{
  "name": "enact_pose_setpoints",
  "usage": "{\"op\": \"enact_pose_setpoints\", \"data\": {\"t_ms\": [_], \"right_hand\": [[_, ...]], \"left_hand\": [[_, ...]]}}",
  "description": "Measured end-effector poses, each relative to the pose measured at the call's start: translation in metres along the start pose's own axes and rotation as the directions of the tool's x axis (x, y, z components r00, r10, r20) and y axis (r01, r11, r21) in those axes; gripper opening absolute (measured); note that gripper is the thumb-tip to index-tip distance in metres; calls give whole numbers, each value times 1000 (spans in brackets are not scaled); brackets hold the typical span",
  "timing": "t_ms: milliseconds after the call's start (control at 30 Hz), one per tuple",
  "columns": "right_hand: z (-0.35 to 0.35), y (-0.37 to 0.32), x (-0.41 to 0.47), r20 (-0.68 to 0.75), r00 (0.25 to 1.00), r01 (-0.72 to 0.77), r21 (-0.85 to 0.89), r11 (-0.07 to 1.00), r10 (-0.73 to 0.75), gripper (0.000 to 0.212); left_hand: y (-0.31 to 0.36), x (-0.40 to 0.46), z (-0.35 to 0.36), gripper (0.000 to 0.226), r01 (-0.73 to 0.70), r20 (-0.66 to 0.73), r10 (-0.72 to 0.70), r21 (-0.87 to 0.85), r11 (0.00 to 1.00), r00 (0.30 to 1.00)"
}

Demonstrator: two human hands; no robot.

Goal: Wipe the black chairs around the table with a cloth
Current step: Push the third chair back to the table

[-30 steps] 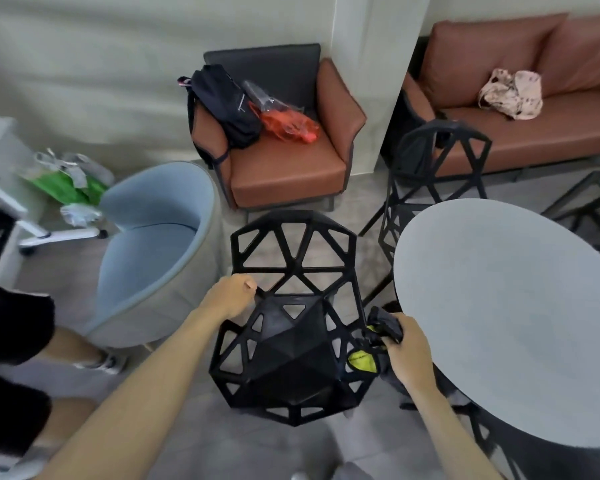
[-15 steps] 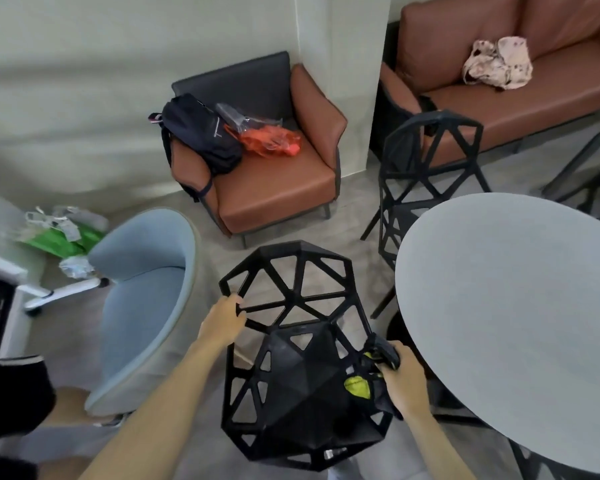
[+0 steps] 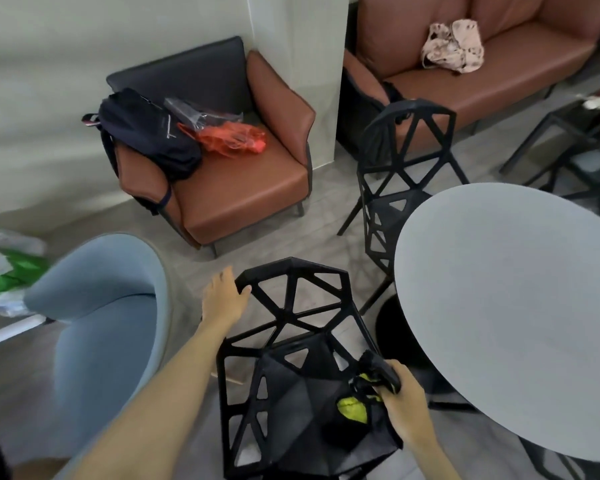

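A black lattice chair [image 3: 297, 306] stands right below me, its seat toward me and its back toward the room. My left hand [image 3: 224, 299] grips the left upper edge of its backrest, thumb hooked over the frame. My right hand [image 3: 404, 393] holds a bunched black and yellow-green cloth [image 3: 355, 407] against the right side of the seat. A second black lattice chair [image 3: 400, 157] stands farther off beside the round grey table [image 3: 513, 306].
A light blue armchair [image 3: 104, 306] crowds the left side. A brown armchair [image 3: 243, 181] holds a dark backpack [image 3: 146, 133] and an orange bag. A brown sofa [image 3: 499, 64] with a pink cloth runs along the back right. More black chair frames [image 3: 575, 147] stand at far right.
The view has swung left and down. My left hand has slid up the backrest edge toward its top corner. My right hand still holds the cloth at the seat's right side.
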State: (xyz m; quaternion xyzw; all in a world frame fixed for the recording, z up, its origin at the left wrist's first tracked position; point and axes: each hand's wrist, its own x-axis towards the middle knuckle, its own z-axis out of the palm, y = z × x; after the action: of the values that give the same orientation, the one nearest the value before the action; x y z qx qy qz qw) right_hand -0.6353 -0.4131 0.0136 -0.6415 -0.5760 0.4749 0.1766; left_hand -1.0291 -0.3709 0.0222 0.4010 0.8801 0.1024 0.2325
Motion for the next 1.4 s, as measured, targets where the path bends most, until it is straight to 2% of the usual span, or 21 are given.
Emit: {"op": "enact_pose_setpoints", "data": {"t_ms": [67, 167, 233, 333, 433, 533, 600, 733, 833, 1067, 1200, 1400], "right_hand": [[1, 0, -16, -63, 997, -41, 14, 999, 42, 46], [9, 2, -38, -193, 975, -111, 28, 993, 114, 48], [19, -3, -41, -235, 962, -136, 33, 990, 140, 45], [34, -14, -40, -303, 944, -131, 11, 991, 128, 43], [49, -24, -40, -343, 929, -131, 47, 990, 139, 41], [65, -24, -41, -350, 925, -138, 50, 989, 147, 41], [72, -21, -44, -340, 930, -145, 17, 989, 142, 41], [68, -15, -54, -340, 929, -162, -26, 987, 143, 39], [56, -6, -62, -351, 922, -179, -7, 984, 165, 35], [27, 19, -75, -359, 921, -174, -37, 984, 149, 30], [14, 28, -83, -336, 931, -170, -57, 984, 142, 30], [-5, 38, -100, -316, 942, -133, -56, 990, 108, 36]], "left_hand": [[-1, 24, 4, 72, -67, -2, 67, -13, 998, 998], [6, 56, 11, 59, -229, 34, 229, 5, 973, 973], [11, 73, 13, 45, -326, 33, 325, 73, 942, 945], [14, 85, 19, 45, -434, 70, 428, 153, 888, 901], [9, 86, 22, 43, -504, 168, 477, 222, 834, 863], [7, 83, 24, 38, -502, 133, 484, 186, 845, 865], [10, 83, 22, 33, -481, 101, 471, 152, 863, 877], [9, 104, 12, 40, -372, 78, 365, 102, 923, 928], [1, 115, 6, 42, -309, 8, 310, 108, 945, 951], [-24, 124, -5, 50, -75, -88, 82, 85, 994, 993], [-42, 97, 2, 54, -40, -96, 47, 76, 996, 994], [-66, 29, 8, 58, 151, -68, -149, 28, 988, 986]]}}
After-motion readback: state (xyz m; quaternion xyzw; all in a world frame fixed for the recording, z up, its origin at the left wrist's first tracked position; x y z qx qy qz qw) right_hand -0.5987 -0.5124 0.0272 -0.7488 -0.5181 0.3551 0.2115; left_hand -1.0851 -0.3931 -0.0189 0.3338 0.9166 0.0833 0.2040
